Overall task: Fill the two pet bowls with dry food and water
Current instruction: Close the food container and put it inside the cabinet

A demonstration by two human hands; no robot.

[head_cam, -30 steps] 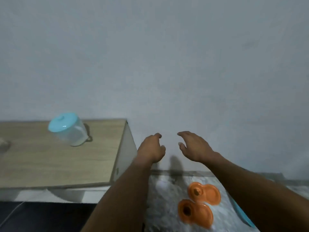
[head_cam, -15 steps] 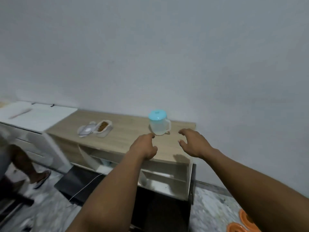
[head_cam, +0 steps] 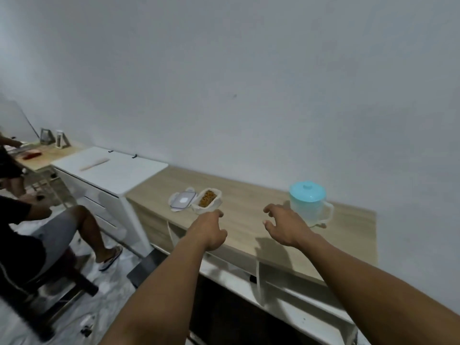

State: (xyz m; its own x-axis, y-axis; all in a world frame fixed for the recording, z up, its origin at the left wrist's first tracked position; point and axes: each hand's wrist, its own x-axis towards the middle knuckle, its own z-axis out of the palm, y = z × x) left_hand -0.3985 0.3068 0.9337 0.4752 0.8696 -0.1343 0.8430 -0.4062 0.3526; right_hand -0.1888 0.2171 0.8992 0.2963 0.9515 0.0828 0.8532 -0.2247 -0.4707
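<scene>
A clear container of brown dry food (head_cam: 207, 200) stands open on the wooden shelf top (head_cam: 251, 220), with its clear lid (head_cam: 182, 200) lying just to its left. A clear water jug with a light blue lid (head_cam: 310, 204) stands toward the right end. My left hand (head_cam: 210, 231) hovers just in front of the food container, fingers loosely curled, holding nothing. My right hand (head_cam: 283, 224) is spread open in the air just left of the jug, not touching it. The pet bowls are out of view.
A white drawer cabinet (head_cam: 109, 175) adjoins the shelf on the left, with a wooden table (head_cam: 42, 156) beyond it. A seated person (head_cam: 37, 235) occupies the left foreground, a leg stretched toward the cabinet. Open compartments (head_cam: 286, 302) run below the shelf top.
The view has swung left, away from the orange bowls on the floor, bringing the food container, cabinet and seated person into view. Both hands stay raised and empty, now over the shelf.
</scene>
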